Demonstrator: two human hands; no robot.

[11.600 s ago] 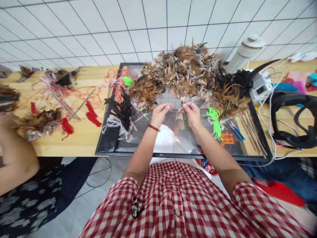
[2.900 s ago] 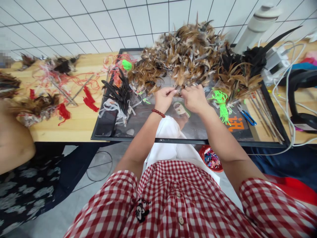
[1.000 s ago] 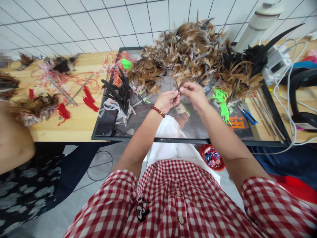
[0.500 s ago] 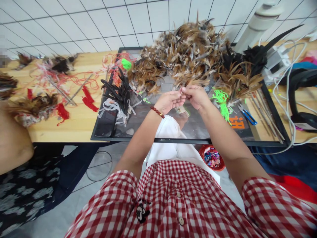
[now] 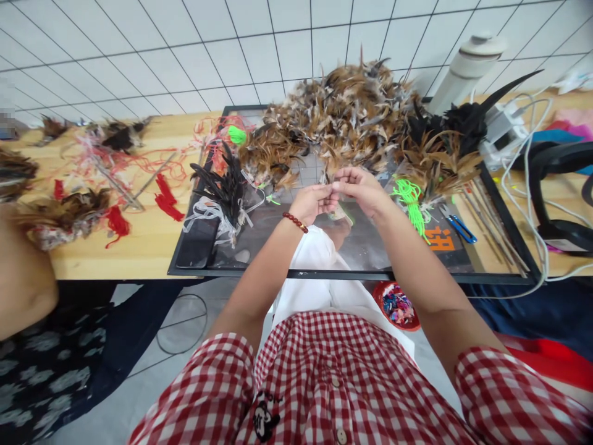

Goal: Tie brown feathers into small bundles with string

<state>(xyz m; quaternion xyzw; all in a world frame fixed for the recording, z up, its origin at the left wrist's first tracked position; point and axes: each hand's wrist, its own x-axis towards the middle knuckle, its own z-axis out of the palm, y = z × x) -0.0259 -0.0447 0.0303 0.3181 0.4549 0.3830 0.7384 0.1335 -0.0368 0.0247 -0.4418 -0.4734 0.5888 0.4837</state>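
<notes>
A: Where do we have our left hand and right hand?

B: Over the black-framed panel on the wooden worktop, fingertips meeting in the middle. Our fingers are curled in, thumbs close against them. We cannot tell whether each pinch is fully closed, or whether something thin sits between them.

A: And which way does the pile of brown feathers lie from us?

B: At twelve o'clock, its near edge just beyond our fingers. Its long axis runs across us, from nine to three, though single feathers point every way.

A: Which hand do we have nearer to it?

B: The right, by a little: its raised knuckles come up close under that edge. We cannot tell whether they touch it.

A: What lies to our sides?

B: At nine, we see the black feather bundle, tips toward eleven and white ties toward six. At three, near our right wrist, lie the bright green cords, with the blue-handled snips further out, toward four.
</notes>
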